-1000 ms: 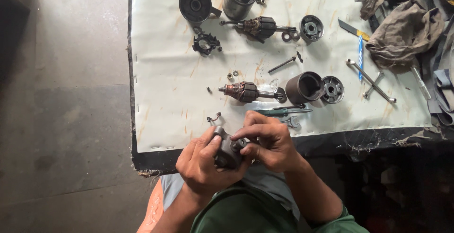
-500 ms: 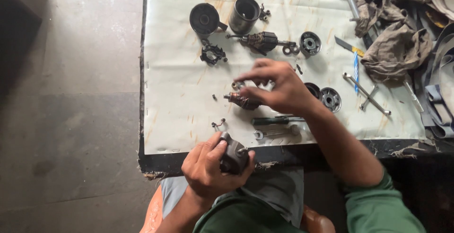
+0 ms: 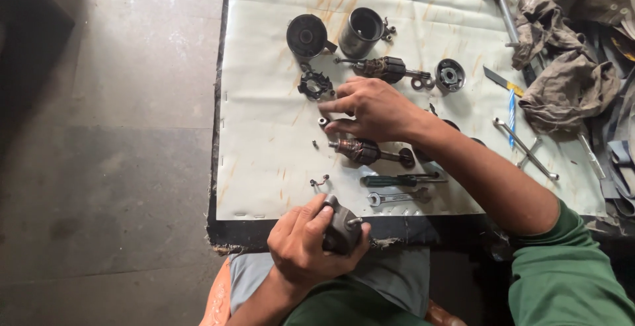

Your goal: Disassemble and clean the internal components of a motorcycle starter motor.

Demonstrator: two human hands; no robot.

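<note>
Left hand [image 3: 311, 240] is clamped on a small dark metal housing [image 3: 342, 228], held just off the near edge of the desk [image 3: 264, 154], over the lap. The housing's long axis is hard to tell under the fingers; its stubby pin end sticks out toward the right hand's side.

Change: 1.0 s ago both hands were together on the housing. The right hand [image 3: 377, 109] has since left it and gone out over the desk, farther left now than 0.5 s ago. So I judge the 2-handed fiddling is paused and this is a parts fetch.

Right hand is loosely curled, index finger extended, fingertips at a small ring-like bit [image 3: 323, 122] on the sheet. Cannot tell if it's pinching anything yet.

Just under the right hand: 1 armature [image 3: 360, 149], long axis across the desk, shaft pointing right. Nearer than that: screwdriver [image 3: 397, 180] and spanner [image 3: 397, 198], both lying parallel to it. Beyond the right hand: brush holder ring [image 3: 315, 85], 2nd armature [image 3: 387, 69], cylindrical casing [image 3: 361, 32].
</note>
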